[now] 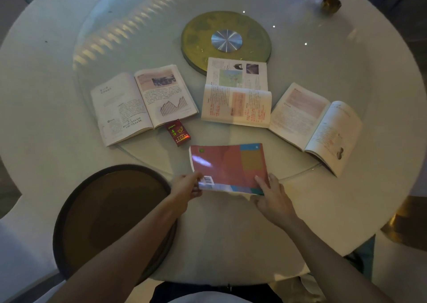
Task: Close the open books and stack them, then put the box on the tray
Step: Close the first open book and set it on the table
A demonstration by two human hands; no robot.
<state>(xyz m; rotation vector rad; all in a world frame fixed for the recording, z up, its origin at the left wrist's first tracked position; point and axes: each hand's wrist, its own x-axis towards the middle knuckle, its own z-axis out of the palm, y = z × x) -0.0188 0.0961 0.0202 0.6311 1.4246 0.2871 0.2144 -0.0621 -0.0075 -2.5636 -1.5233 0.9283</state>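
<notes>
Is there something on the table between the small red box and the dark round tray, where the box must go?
Nothing visible stands between them. The red box lies by the left open book, and the tray sits nearer the person on the left. Only bare table separates them; the left hand is beside that path.

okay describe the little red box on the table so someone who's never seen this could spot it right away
Start at the round white table and find the open book on the left, the one with a jagged graph on its right page. The small red box lies just below that page's lower corner. It is the only small pack there, dark red with green and gold print.
</notes>
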